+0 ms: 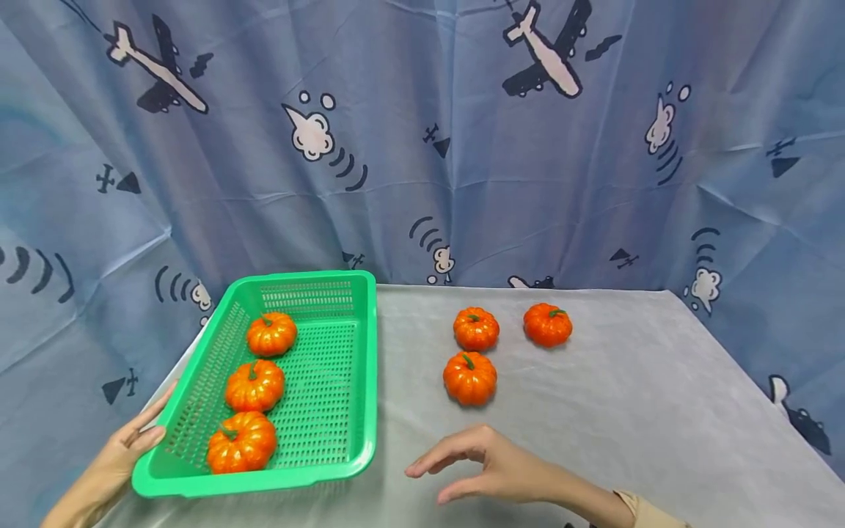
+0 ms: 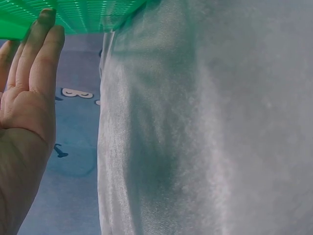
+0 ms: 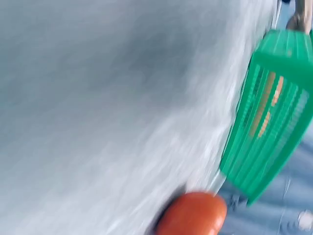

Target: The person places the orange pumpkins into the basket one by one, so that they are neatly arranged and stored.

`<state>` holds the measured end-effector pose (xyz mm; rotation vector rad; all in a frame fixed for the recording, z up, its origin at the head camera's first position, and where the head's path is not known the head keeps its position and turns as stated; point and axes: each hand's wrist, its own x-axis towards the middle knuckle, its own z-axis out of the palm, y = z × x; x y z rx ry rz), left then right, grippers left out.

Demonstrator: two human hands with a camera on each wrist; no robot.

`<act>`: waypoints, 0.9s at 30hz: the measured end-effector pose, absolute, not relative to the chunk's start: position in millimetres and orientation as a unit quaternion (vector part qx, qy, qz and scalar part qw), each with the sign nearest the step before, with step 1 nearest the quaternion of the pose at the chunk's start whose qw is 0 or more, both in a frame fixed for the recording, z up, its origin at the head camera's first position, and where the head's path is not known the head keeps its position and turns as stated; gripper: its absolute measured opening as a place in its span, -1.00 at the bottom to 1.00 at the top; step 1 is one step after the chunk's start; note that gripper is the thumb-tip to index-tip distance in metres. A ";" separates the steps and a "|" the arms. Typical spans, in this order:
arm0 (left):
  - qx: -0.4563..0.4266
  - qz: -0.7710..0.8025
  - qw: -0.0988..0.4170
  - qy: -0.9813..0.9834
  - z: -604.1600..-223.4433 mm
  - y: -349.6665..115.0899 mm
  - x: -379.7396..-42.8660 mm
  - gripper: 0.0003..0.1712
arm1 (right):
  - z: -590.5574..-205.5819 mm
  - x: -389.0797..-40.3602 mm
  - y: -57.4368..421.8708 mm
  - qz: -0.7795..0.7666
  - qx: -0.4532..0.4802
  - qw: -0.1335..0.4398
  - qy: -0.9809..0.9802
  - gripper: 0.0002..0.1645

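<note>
Just ahead of the right hand, which is empty with thumb and fingers apart, the nearest pumpkin sits on the surface, well right of the left hand gripping the green basket.

Left fingers outstretched, right fingers loosely arched in mid-air

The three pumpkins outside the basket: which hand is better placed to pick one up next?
Probably the right hand: it is empty and nearer the loose pumpkins, while the left hand holds the green basket.
</note>
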<state>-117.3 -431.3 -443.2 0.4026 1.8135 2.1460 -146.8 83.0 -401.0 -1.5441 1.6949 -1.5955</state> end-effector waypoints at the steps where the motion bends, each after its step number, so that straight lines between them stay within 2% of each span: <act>1: 0.145 0.752 0.157 0.623 -442.9 -431.8 -117.5 -0.32 | -400.5 -147.7 89.3 -0.563 -0.536 0.171 0.605 -0.59; 7: 0.152 0.753 0.157 0.620 -445.1 -432.6 -119.4 -0.34 | -394.0 -152.3 124.8 -0.576 -0.477 0.178 0.639 -0.62; 13: 0.110 0.703 0.110 0.693 -449.2 -431.3 -119.5 -0.34 | -391.6 -161.4 162.5 -0.560 -0.454 0.171 0.672 -0.58; 17: 0.125 0.699 0.092 0.698 -450.6 -430.2 -120.9 -0.32 | -393.9 -168.0 191.6 -0.565 -0.430 0.178 0.682 -0.55; 27: 0.182 0.757 0.130 0.614 -448.8 -429.7 -119.6 -0.29 | -407.3 -194.1 245.8 -0.581 -0.352 0.197 0.707 -0.51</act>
